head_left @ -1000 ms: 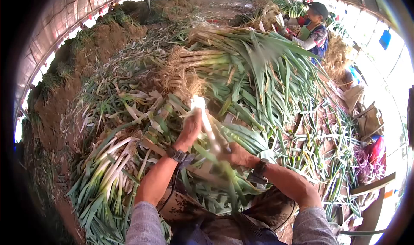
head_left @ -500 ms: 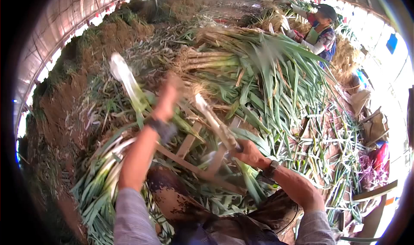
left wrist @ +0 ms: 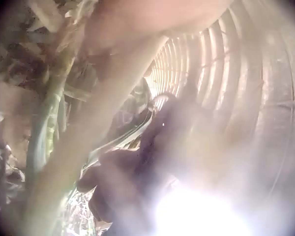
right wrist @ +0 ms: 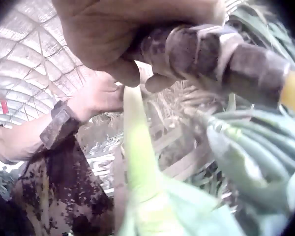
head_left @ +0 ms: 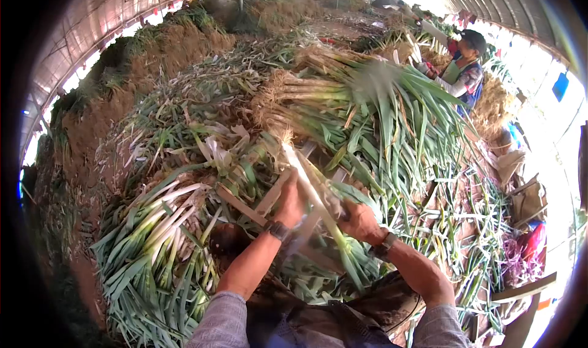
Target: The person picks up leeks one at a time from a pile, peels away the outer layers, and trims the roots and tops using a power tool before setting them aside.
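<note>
A leek with a white stalk (head_left: pixel 311 187) slants between the two hands, roots toward the pile. My left hand (head_left: pixel 291 202) grips it below the roots; in the right wrist view this hand (right wrist: pixel 99 97) is behind the stalk (right wrist: pixel 140 135). My right hand (head_left: pixel 362 223) is at its lower right. In the right wrist view the right hand (right wrist: pixel 137 29) curls round a handle wrapped in dark tape (right wrist: pixel 196 56), its fingertips against or close to the leek. The left wrist view is hazy, with a pale stalk (left wrist: pixel 96 118) crossing it.
Untrimmed leeks (head_left: pixel 392 115) are heaped ahead and right. White-stalked leeks (head_left: pixel 168 219) lie at the left. Wooden slats (head_left: pixel 242 206) stand under the hands. Leaf scraps cover the ground. Another person (head_left: pixel 467 72) is at the upper right.
Half a second ago my left hand was farther left, beside a blurred white leek apart from it. It has come back right and down and grips the stalk near my right hand.
</note>
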